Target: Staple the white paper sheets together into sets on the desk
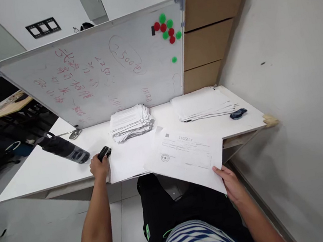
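Observation:
My left hand is closed around a small black stapler at the desk's front edge, left of some white sheets lying flat. Between the thumb and fingers of my right hand is the lower right corner of a printed sheet of paper. Text, a round black stamp and a small square code show on that sheet. Its left part overlaps the flat sheets, while its right part sticks out past the desk edge. Whether more than one sheet is in my right hand I cannot tell.
A thick paper stack and a wider stack sit farther back on the white desk. Left stands a dark bottle; a dark phone-like object lies right. Behind are a whiteboard and cardboard boxes.

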`<state>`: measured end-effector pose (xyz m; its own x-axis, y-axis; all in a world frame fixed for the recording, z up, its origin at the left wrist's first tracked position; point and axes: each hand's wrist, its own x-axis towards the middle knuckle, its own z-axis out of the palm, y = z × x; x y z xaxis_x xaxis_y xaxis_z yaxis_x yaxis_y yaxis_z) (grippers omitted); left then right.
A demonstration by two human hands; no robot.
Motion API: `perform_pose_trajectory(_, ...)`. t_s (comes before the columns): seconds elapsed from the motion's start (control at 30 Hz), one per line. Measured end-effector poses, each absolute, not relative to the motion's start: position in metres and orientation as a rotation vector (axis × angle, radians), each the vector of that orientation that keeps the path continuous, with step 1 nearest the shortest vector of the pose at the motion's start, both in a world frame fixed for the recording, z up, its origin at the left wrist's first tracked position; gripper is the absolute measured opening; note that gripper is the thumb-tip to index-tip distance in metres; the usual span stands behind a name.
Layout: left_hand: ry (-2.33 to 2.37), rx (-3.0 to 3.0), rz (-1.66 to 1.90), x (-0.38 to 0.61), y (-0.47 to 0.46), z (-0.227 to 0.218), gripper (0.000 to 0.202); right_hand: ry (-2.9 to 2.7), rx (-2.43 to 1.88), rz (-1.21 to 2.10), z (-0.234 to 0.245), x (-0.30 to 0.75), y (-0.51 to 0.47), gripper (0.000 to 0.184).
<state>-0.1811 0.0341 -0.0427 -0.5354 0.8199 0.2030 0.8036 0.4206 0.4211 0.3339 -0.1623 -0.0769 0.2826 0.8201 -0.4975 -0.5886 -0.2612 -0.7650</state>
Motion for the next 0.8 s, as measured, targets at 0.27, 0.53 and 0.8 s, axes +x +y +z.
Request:
perform_pose_trajectory(0.27, 2.424, 1.836, 0.991, -0.163, 0.01, -0.019, 0.045, -0.365, -1.177, 1.526, -0.063, 0.318, -0.146, 0.042)
perform_pose_trajectory(0.53, 2.606, 1.739, 1.269, -0.162, 0.004, 0.008, 0.042, -0.475, -1.162, 1.545, -0.068, 0.294, -0.129, 0.042)
perform_pose_trajectory(0.8, 2.035, 2.14, 1.06, -0.125, -0.01, 0.0, 0.038, -0.506, -1.195, 1.522, -0.057, 0.297, -0.111, 0.043)
